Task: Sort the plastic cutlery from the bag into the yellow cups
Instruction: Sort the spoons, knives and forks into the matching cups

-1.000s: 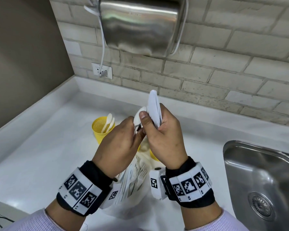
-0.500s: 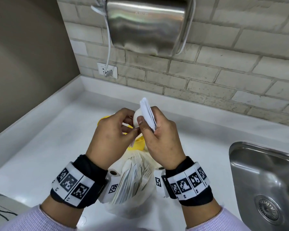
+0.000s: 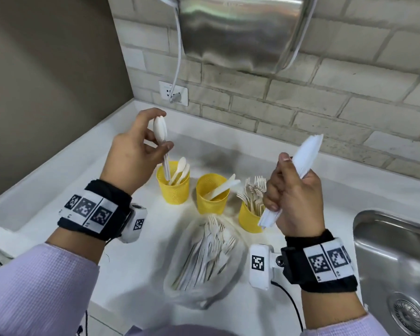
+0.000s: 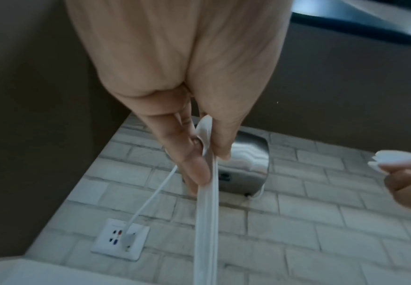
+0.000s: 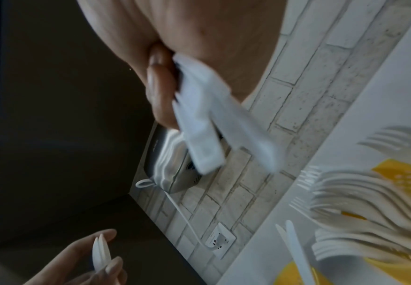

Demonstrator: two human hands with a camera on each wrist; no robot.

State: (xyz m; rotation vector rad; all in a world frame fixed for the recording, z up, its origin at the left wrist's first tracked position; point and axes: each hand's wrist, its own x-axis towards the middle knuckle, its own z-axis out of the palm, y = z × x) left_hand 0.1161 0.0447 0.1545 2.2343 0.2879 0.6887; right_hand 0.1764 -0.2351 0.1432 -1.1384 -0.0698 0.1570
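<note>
Three yellow cups stand in a row on the white counter: the left cup [image 3: 173,183] holds spoons, the middle cup [image 3: 212,194] holds knives, the right cup [image 3: 250,218] is packed with forks. My left hand [image 3: 141,151] pinches white spoons [image 3: 161,132] bowl-up, their handles reaching down into the left cup. The spoon handles [image 4: 207,202] run between thumb and fingers. My right hand [image 3: 294,190] grips a bundle of white knives [image 3: 306,154], blades up, just right of the fork cup. The knives [image 5: 214,125] stick out of the fist. The clear bag [image 3: 204,260] of cutlery lies in front of the cups.
A steel sink [image 3: 395,263] sits at the right. A hand dryer [image 3: 240,30] hangs on the brick wall, its cord plugged into a socket [image 3: 174,93]. A brown wall [image 3: 46,81] closes the left side.
My hands were together in front of me holding the cutlery bundle. They have parted: the left went left with the spoons over the left cup, the right went right with the knives.
</note>
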